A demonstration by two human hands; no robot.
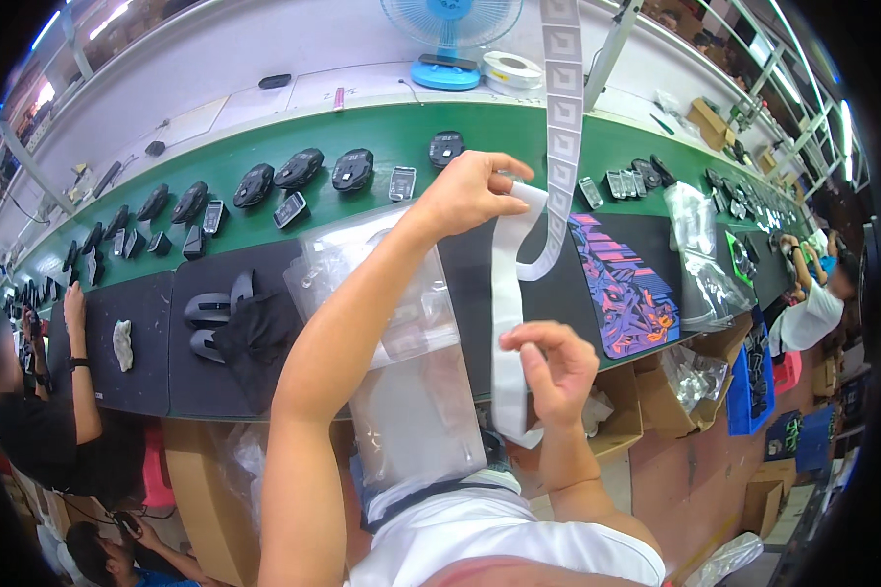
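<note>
A long white label strip [563, 127] hangs from above, loops near the mat and runs down in front of me. My left hand [475, 196] is closed, pinching the strip's upper bend between thumb and fingers. Lower down, my right hand [558, 372] has its fingers curled, with the index fingertip over the strip's hanging end [509, 391]; whatever lies between thumb and finger is too small to make out. Beneath my left forearm, clear plastic bags [416, 406] reach from the table edge to my lap.
Several black mice [352, 170] and small boxy parts stand along the green bench [392, 117]. A blue fan [445, 73] and a tape roll [512, 70] are behind. To the right lie a colourful printed mat [626, 289] and plastic bags [700, 254]. Co-workers sit on both sides.
</note>
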